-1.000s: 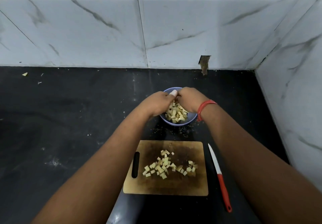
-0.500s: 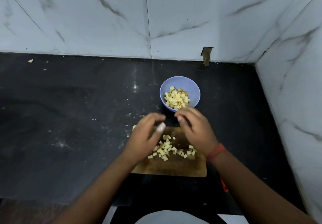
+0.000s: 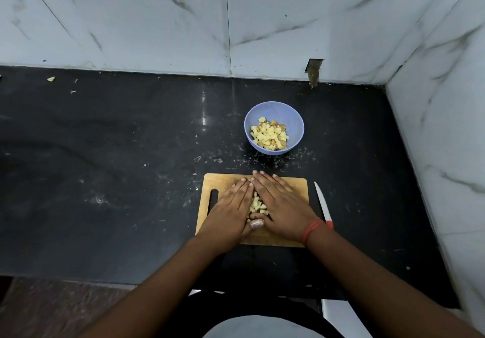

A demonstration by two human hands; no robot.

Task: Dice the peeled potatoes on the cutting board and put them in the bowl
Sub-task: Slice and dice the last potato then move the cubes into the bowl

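Two flat hands, left hand [image 3: 231, 213], right hand [image 3: 282, 206], corralling board dice [image 3: 257, 205], bowl [image 3: 294, 122] part-filled

Two hands: left hand [image 3: 231, 211], right hand [image 3: 282, 206]. One cutting board [image 3: 294, 188]. One bowl [image 3: 291, 117], far of board. One knife [image 3: 321, 201], right of board. Two heaps of potato dice: bowl heap [image 3: 269, 135], board heap [image 3: 257, 205]; dice too many to count.

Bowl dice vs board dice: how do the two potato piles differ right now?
The bowl dice lie fully exposed in the blue bowl; the board dice sit on the cutting board, mostly hidden between the left hand and right hand. The bowl pile looks larger and untouched; the board pile is corralled. Both are pale yellow cubes.
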